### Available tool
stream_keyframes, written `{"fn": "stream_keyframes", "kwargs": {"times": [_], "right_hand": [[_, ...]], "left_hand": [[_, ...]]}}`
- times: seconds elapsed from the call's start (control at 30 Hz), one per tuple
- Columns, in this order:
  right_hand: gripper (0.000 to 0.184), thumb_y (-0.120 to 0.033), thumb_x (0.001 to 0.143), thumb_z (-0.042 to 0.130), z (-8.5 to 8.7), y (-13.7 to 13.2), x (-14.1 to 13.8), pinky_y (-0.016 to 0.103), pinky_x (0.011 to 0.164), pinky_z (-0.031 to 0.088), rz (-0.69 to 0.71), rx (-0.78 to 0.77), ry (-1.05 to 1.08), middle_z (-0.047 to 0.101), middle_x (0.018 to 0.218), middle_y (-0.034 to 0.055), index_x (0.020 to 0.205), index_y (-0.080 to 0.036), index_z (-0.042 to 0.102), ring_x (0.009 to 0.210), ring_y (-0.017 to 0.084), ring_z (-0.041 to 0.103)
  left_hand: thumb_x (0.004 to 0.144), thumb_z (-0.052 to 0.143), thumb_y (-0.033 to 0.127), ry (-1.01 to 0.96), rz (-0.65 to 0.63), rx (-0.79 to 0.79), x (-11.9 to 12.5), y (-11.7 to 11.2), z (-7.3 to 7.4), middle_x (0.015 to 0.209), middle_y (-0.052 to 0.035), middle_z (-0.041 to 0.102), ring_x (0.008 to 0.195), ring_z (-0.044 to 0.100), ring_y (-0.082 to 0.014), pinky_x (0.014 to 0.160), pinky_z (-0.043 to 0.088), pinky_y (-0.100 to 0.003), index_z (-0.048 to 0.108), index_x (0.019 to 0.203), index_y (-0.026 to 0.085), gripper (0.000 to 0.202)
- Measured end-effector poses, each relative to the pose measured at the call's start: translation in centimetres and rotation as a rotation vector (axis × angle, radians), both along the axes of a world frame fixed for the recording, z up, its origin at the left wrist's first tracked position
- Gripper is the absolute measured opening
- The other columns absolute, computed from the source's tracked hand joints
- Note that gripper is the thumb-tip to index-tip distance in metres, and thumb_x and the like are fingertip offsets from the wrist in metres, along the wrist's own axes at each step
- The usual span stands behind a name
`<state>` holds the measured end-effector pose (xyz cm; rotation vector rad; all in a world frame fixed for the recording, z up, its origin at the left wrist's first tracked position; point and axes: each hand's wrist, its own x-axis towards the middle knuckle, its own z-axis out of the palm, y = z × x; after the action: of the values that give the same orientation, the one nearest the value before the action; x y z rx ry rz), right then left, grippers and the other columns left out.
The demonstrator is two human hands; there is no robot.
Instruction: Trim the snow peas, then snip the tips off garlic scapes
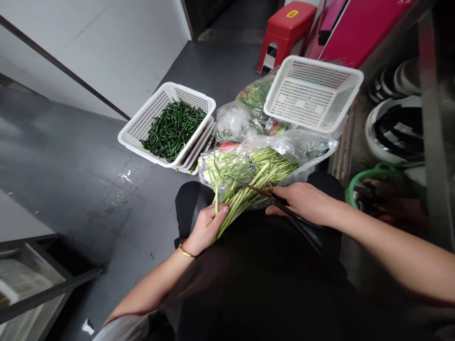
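Note:
My left hand [206, 227] is closed round the cut ends of a bundle of long green stalks [256, 177] that lies across my lap. The stalks run up and to the right into a clear plastic bag [313, 147]. My right hand [302, 201] grips a pair of dark scissors [284, 208], whose blades reach left across the stalks. A gold bangle sits on my left wrist. I am seated in dark clothes, looking down.
A white slotted basket [142, 128] holding green chillies [174, 128] sits on the grey floor to the left, stacked on other baskets. An empty white basket [313, 92] rests on the bags. A red stool [284, 31] stands behind. Bowls and a green basket fill shelves at right.

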<state>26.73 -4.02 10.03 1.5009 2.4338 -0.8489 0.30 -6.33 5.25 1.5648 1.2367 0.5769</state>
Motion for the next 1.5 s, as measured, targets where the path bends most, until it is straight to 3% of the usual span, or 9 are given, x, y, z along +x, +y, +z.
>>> {"fn": "stream_keyframes", "kwargs": {"times": [0.33,0.57,0.7,0.87,0.97,1.13,1.3,1.4,1.5], "right_hand": [[0.048,-0.058,0.09,0.039,0.3,0.3,-2.0,0.031,0.065,0.045,0.089,-0.041,0.022,0.069,0.095,0.0152,0.103,-0.015,0.058,0.088,0.03,0.067],[0.047,-0.06,0.087,0.042,-0.2,0.4,-1.9,0.029,0.061,0.043,0.032,-0.06,0.042,0.07,0.082,0.0115,0.09,-0.017,0.062,0.08,0.028,0.068],[0.035,-0.051,0.087,0.045,-1.3,-1.4,-0.2,0.026,0.056,0.042,-0.17,-0.065,0.299,0.065,0.069,0.0051,0.08,-0.018,0.058,0.065,0.021,0.065],[0.024,-0.041,0.087,0.045,-5.6,-5.3,1.0,0.023,0.056,0.045,-0.593,-0.2,0.61,0.059,0.062,-0.0016,0.077,-0.02,0.049,0.054,0.013,0.059],[0.02,-0.036,0.086,0.048,-7.7,-6.2,0.0,0.023,0.059,0.044,-0.524,-0.18,0.593,0.06,0.065,-0.0003,0.078,-0.019,0.05,0.058,0.013,0.058],[0.019,-0.035,0.084,0.054,-8.9,-3.5,-3.3,0.025,0.064,0.044,-0.393,-0.145,0.572,0.063,0.074,0.0028,0.08,-0.018,0.05,0.068,0.015,0.061],[0.034,-0.05,0.081,0.059,-10.0,-1.0,-7.2,0.02,0.048,0.044,-0.465,-0.481,0.713,0.061,0.062,-0.0005,0.079,-0.018,0.047,0.052,0.013,0.061],[0.038,-0.054,0.079,0.06,-9.7,-1.2,-8.8,0.018,0.044,0.045,-0.429,-0.583,0.853,0.061,0.06,-0.001,0.081,-0.018,0.048,0.051,0.013,0.063],[0.035,-0.05,0.078,0.061,-7.7,-2.0,-8.3,0.018,0.044,0.045,-0.351,-0.499,0.902,0.062,0.059,-0.0009,0.074,-0.017,0.05,0.049,0.011,0.061]], "left_hand": [[0.091,0.044,0.042,0.009,-0.051,0.018,0.2,0.0,0.1,0.075,-0.0059,0.062,0.078,0.058,-0.0189,0.076,0.045,-0.031,0.063,0.069,0.014,0.041],[0.092,0.043,0.036,0.018,-0.084,0.046,0.0,-0.1,0.1,0.08,-0.0064,0.064,0.078,0.058,-0.0181,0.074,0.046,-0.03,0.066,0.077,0.013,0.036],[0.087,0.054,0.034,0.069,0.002,0.181,-0.7,-0.3,0.0,0.098,-0.0091,0.064,0.09,0.06,-0.0201,0.081,0.046,-0.031,0.065,0.103,0.015,0.027],[0.08,0.063,0.038,0.205,0.085,0.185,-1.7,-0.4,-1.3,0.129,-0.0142,0.051,0.117,0.051,-0.0265,0.097,0.042,-0.041,0.038,0.138,0.019,0.066],[0.078,0.063,0.042,0.301,-0.069,0.049,-1.7,-0.2,-2.3,0.131,-0.0176,0.05,0.117,0.052,-0.0289,0.099,0.041,-0.045,0.027,0.144,0.017,0.079],[0.076,0.063,0.045,0.506,-0.163,0.158,-1.7,-0.4,-3.2,0.14,-0.02,0.04,0.129,0.04,-0.0342,0.104,0.035,-0.05,0.026,0.144,0.017,0.083],[0.071,0.065,0.032,0.686,-0.159,0.23,-2.0,-1.6,-3.2,0.145,-0.0231,0.032,0.134,0.032,-0.0372,0.104,0.035,-0.05,0.024,0.144,0.012,0.085],[0.068,0.056,0.013,0.772,-0.231,0.175,-2.1,-2.5,-2.6,0.138,-0.0257,0.042,0.125,0.045,-0.0363,0.098,0.041,-0.047,0.022,0.145,0.007,0.085],[0.064,0.053,0.008,0.788,-0.217,0.095,-3.1,-2.8,-1.0,0.125,-0.0227,0.056,0.112,0.056,-0.0359,0.091,0.045,-0.048,0.025,0.144,0.008,0.085]]}}
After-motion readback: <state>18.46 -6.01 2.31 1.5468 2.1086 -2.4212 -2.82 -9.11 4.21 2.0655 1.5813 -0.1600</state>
